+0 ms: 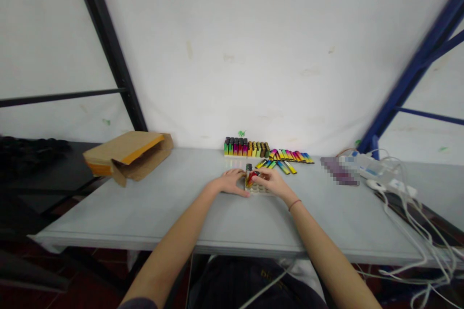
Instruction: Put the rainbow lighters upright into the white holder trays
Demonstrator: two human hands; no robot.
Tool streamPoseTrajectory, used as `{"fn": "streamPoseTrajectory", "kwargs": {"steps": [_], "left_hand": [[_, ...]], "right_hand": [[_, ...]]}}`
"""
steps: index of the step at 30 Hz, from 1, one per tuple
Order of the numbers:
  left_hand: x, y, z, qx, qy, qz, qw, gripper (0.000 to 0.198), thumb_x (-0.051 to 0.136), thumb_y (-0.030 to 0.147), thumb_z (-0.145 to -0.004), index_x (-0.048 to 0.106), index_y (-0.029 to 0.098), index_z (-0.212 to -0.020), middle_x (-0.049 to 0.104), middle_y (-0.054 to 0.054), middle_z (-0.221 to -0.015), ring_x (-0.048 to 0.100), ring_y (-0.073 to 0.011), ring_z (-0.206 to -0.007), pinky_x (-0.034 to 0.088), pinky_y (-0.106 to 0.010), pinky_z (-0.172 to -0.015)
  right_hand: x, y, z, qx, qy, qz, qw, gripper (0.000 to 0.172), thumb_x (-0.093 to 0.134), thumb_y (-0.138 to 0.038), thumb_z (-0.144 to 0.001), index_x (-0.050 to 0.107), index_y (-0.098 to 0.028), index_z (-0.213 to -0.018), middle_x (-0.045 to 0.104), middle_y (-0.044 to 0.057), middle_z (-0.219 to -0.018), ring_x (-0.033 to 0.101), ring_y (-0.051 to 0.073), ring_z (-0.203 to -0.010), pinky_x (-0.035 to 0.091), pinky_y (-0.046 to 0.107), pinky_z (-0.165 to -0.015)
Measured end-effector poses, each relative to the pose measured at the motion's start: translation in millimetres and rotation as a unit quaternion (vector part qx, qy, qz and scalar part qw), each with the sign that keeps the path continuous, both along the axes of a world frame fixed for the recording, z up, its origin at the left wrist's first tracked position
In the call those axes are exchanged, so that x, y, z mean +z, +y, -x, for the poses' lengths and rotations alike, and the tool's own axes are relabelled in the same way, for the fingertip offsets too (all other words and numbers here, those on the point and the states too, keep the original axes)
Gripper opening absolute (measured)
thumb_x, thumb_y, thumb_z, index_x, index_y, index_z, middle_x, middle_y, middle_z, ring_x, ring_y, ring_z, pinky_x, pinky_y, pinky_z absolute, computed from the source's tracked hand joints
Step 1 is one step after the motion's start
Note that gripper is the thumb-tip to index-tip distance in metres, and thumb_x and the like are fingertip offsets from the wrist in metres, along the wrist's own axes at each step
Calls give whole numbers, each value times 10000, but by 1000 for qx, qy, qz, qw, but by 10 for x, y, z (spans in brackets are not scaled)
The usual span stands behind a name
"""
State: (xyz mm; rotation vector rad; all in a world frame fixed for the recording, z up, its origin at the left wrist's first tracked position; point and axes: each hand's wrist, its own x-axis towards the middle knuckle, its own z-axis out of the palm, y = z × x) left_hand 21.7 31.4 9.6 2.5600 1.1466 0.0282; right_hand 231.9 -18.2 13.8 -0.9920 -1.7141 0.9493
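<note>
Packed rows [236, 147] look done — small tray [259, 190] barely begun!
Rows stand beyond both hands; loose sticks [290, 156] lie past the right hand [273, 182], seemingly left to do; tray between the hands, visible holes mostly bare; left hand [231, 183] spread beside it — right pinching a red piece [253, 175].

Grey table [174, 212], opened cardboard box [126, 148], loose multicoloured pieces [290, 155], small holed tray [258, 188]
</note>
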Motion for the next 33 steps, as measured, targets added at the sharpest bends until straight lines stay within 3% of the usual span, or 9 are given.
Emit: {"fn": "streamPoseTrajectory", "kwargs": {"steps": [7, 10, 14, 17, 19, 20, 23, 25, 33], "left_hand": [[-15, 5, 4, 10, -2, 5, 1000, 987, 621, 787, -648, 365, 244, -1432, 323, -98, -1535, 272, -352, -1411, 211, -448, -1161], [-21, 14, 3, 6, -1, 1, 1000, 976, 624, 783, -650, 381, 237, -1422, 331, -103, -1530, 278, -349, -1410, 218, -438, -1160], [-20, 23, 3, 1, -5, -3, 1000, 952, 635, 767, -651, 405, 236, -1407, 357, -100, -1515, 293, -344, -1402, 231, -436, -1158], [8, 9, 0, 1, -1, 1, 1000, 955, 634, 760, -656, 397, 229, -1414, 355, -107, -1517, 291, -336, -1405, 229, -431, -1160], [34, -5, -3, 2, 4, 4, 1000, 955, 630, 757, -661, 386, 231, -1421, 350, -106, -1521, 285, -325, -1409, 224, -425, -1162], [44, -11, -4, 4, 6, 6, 1000, 958, 630, 755, -662, 382, 230, -1424, 349, -106, -1521, 283, -321, -1410, 222, -421, -1164], [49, -15, -5, 5, 7, 5, 1000, 972, 628, 760, -660, 382, 215, -1426, 348, -115, -1521, 283, -329, -1410, 221, -420, -1165], [33, -5, -3, 3, 3, 3, 1000, 975, 626, 767, -658, 389, 212, -1423, 345, -118, -1523, 284, -337, -1408, 221, -427, -1165], [11, 9, -2, 5, 5, 5, 1000, 963, 624, 758, -670, 371, 226, -1432, 325, -115, -1536, 263, -330, -1421, 212, -440, -1167]], "right_hand": [[-14, -47, 114, -29, 11, -44, 999, 368, 772, -379, -676, 675, -203, -985, 669, 13, -838, 524, 108, -572, 417, 230, -535], [16, -33, 102, -62, 49, -50, 996, 296, 714, -435, -734, 643, -196, -894, 616, 1, -737, 520, 124, -602, 423, 238, -557], [-14, 98, -131, -208, 57, -77, 974, 422, 529, -495, -843, 472, -205, -541, 432, -20, -524, 407, 131, -562, 380, 243, -547], [-117, 228, -430, -336, 38, -91, 937, 313, 576, -395, -789, 493, -205, -554, 458, -16, -549, 434, 149, -596, 395, 258, -607], [-198, 289, -620, -390, -50, -68, 917, 139, 536, -278, -791, 632, -187, -750, 613, 38, -720, 546, 195, -730, 438, 296, -720], [-234, 309, -698, -410, -113, -54, 903, 188, 513, -222, -788, 671, -175, -877, 665, 82, -880, 581, 226, -857, 444, 323, -797], [-304, 329, -832, -424, -276, 3, 863, 456, 431, -132, -811, 630, -195, -1216, 536, 126, -1369, 493, 282, -1222, 381, 408, -989], [-309, 326, -853, -411, -339, 40, 845, 505, 392, -143, -848, 579, -222, -1310, 458, 107, -1461, 429, 295, -1308, 348, 457, -1032], [-257, 286, -926, -456, -385, 97, 796, 339, 466, -283, -871, 687, -200, -1114, 706, 141, -1046, 631, 300, -1032, 462, 415, -852]]}}
